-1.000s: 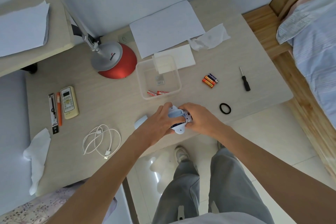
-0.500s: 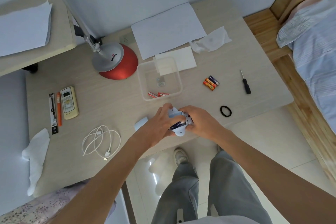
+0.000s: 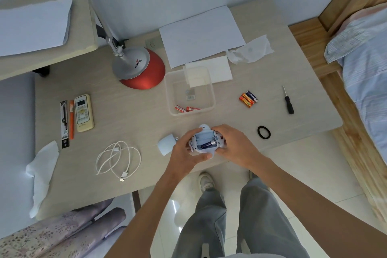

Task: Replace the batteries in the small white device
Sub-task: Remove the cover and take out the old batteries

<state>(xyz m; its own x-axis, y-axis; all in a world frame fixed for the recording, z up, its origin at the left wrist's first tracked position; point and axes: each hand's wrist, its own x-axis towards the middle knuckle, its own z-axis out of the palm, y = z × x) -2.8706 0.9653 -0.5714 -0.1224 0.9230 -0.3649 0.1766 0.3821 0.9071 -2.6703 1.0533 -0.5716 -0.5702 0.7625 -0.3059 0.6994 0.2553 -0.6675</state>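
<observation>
The small white device [image 3: 204, 140] is held over the desk's near edge, its open battery bay facing up. One dark blue battery [image 3: 208, 144] lies in the nearer slot; the farther slot looks bare. My left hand [image 3: 186, 153] grips the device from the left and below. My right hand [image 3: 232, 144] holds its right side. A white cover piece [image 3: 165, 146] lies on the desk just left of my left hand. Three loose batteries [image 3: 248, 99] sit to the right of a clear plastic tray [image 3: 211, 90] that holds two red batteries [image 3: 187, 108].
A small black screwdriver [image 3: 288, 101] and a black ring [image 3: 263, 132] lie at the right. Red-based lamp [image 3: 140, 69], remote [image 3: 83, 112], pens [image 3: 66, 123], white cable [image 3: 118, 159], tissues [image 3: 250, 51] and paper sheets [image 3: 201, 33] spread over the desk [image 3: 125, 115]. A bed [image 3: 364, 65] stands at the right.
My hands have shifted on the device so the open battery bay now shows between them, with one dark battery seated in it. The device stays at the desk's near edge.
</observation>
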